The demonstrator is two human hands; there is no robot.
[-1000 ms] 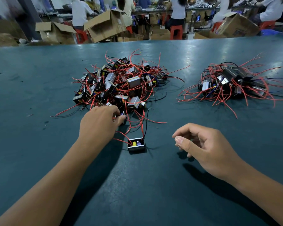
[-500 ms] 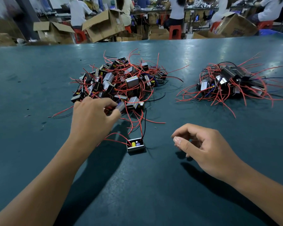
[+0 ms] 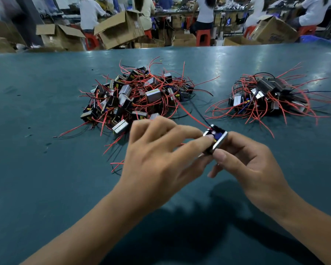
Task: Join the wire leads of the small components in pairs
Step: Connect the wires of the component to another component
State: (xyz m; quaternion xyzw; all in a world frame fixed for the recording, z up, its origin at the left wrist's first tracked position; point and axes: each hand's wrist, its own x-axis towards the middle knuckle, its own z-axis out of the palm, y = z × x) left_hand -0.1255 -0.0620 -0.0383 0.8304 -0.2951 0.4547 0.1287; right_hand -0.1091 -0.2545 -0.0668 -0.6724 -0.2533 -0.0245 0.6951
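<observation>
Both hands have come together – your left hand (image 3: 161,161) and right hand (image 3: 250,165) now pinch one small black-and-silver boxy component (image 3: 216,139) above the teal counter (image 3: 46,188), its red lead (image 3: 191,114) trailing back – likely held up so the leads hang free for pairing.

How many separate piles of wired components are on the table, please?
2: the larger pile lies left of centre, and the smaller pile far right. The hands hold one component apart from both.

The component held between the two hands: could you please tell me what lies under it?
Under the component only the fingers of the right hand and the left hand show; they cover its underside and the table beneath.
</observation>
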